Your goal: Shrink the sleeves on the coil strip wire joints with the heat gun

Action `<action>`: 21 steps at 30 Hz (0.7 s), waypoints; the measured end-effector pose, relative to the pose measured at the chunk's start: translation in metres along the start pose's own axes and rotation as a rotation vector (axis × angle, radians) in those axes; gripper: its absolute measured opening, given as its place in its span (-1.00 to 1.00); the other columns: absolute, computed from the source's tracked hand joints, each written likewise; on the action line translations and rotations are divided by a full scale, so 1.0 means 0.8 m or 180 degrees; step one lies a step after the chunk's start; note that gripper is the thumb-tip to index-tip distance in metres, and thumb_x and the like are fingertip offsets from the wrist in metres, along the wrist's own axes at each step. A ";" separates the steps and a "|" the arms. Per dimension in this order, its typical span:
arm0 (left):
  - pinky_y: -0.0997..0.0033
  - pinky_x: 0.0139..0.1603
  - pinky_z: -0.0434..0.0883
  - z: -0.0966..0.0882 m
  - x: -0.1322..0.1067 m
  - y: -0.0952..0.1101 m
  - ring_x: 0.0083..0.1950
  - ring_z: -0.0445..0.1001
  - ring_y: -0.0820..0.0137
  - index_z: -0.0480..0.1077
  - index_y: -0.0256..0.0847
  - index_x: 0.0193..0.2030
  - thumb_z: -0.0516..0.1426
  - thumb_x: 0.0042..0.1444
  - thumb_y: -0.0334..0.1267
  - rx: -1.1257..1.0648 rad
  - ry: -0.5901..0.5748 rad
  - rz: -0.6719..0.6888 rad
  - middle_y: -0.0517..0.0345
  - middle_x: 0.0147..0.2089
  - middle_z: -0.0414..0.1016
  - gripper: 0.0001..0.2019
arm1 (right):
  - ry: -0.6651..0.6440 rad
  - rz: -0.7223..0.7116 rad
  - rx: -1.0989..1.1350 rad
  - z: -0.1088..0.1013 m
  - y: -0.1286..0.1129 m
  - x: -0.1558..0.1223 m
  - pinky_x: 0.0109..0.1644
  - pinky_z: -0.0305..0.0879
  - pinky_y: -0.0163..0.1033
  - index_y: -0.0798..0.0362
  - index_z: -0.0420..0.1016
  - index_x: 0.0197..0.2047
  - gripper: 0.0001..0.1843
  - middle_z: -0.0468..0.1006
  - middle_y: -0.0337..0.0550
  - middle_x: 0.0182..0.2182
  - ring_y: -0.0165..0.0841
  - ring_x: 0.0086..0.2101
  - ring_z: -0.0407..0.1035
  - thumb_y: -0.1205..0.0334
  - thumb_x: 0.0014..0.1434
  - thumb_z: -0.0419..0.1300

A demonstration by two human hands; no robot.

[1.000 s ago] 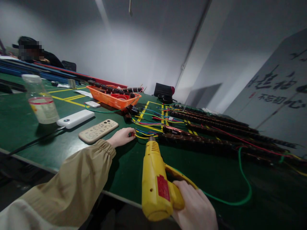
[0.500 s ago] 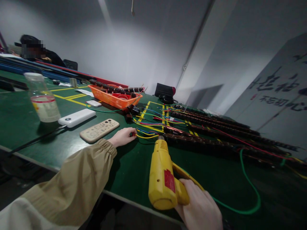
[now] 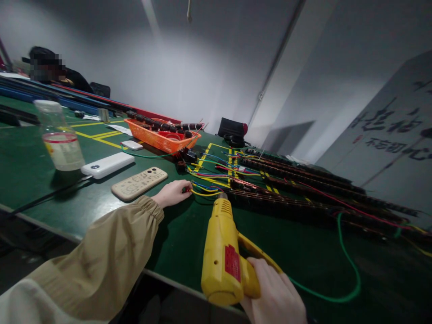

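A yellow heat gun point(image 3: 221, 252) is gripped by its handle in my right hand point(image 3: 275, 290). Its metal nozzle points away from me, close to the near end of a dark, bundled strip point(image 3: 270, 202). My left hand point(image 3: 174, 193) pinches the loose ends of yellow and blue wires point(image 3: 205, 192) that run out of that strip. The wire tips are hidden by my fingers. A phone in a beige patterned case point(image 3: 139, 183) lies just left of my left hand.
On the green table point(image 3: 182, 238) stand a glass bottle point(image 3: 60, 139), a white power bank point(image 3: 108, 165) and an orange basket point(image 3: 162, 137) holding dark strips. More wired strips point(image 3: 303, 173) lie to the right. A green cable point(image 3: 357, 279) loops at the right. A person point(image 3: 76, 81) sits far left.
The heat gun has shifted slightly left and toward me along with my right hand. My left hand keeps its pinch on the wires in the same place.
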State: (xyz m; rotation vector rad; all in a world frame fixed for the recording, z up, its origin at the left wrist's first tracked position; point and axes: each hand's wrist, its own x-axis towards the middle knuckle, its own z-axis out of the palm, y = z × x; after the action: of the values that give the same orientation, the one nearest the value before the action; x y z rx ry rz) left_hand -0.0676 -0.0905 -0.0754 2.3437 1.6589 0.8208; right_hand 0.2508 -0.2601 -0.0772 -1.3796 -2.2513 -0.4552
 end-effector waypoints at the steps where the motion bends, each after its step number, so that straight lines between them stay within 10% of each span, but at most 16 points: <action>1: 0.50 -0.35 0.26 0.000 0.000 0.000 -0.29 0.42 0.39 0.42 -0.16 -0.24 0.05 0.11 -0.18 0.0018 -0.0002 0.0003 0.15 -0.21 0.50 -0.82 | 0.0020 -0.0002 0.0059 0.001 -0.004 -0.001 -0.15 0.12 -0.16 0.01 0.33 -0.09 -0.73 0.51 -0.14 -0.26 -0.27 -0.29 0.37 0.19 0.11 0.11; 21: 0.48 -0.32 0.28 0.007 0.007 -0.013 -0.26 0.42 0.35 0.50 -0.21 -0.18 0.03 0.00 -0.38 -0.0042 -0.0047 0.0015 0.07 -0.20 0.49 -0.72 | 0.0257 -0.0228 0.0545 0.018 -0.076 0.032 -0.19 0.13 -0.15 0.05 0.39 -0.20 -0.66 0.50 -0.23 -0.36 -0.27 -0.34 0.38 0.24 -0.12 0.24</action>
State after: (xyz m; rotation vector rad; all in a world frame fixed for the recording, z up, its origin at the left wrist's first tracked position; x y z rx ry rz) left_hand -0.0720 -0.0807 -0.0825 2.3401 1.6378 0.8108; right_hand 0.1831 -0.2609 -0.0775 -1.1776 -2.2231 -0.3271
